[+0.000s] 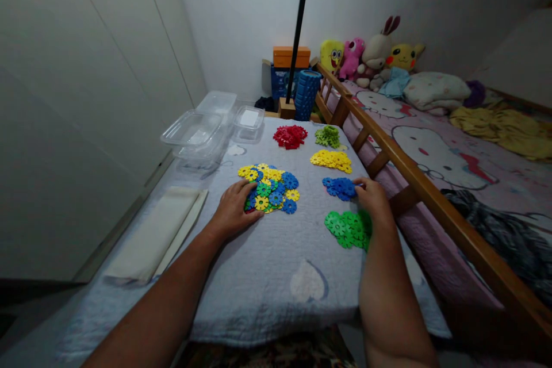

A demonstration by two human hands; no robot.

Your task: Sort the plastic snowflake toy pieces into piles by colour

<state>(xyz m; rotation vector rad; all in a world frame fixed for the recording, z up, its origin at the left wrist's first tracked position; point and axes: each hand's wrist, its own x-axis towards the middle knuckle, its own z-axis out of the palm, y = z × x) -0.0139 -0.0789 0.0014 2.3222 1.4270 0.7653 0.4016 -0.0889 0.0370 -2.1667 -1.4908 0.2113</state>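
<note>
A mixed heap of yellow, blue and green plastic snowflake discs [272, 187] lies on a pale quilted cover [276, 264]. My left hand [235, 210] rests on the heap's near left edge, fingers curled over some discs. My right hand [373, 198] sits between a blue pile [338, 187] and a bright green pile [347, 229], fingertips touching the blue discs. Farther back lie a yellow pile [331, 159], a red pile [290, 135] and a light green pile [328, 135].
Clear plastic boxes [202, 132] stand at the back left, and a flat cream pad [159, 230] lies at the left. A wooden bed rail [414, 178] runs along the right, with bedding and plush toys [371, 54] behind. A black pole [299, 26] rises at the back.
</note>
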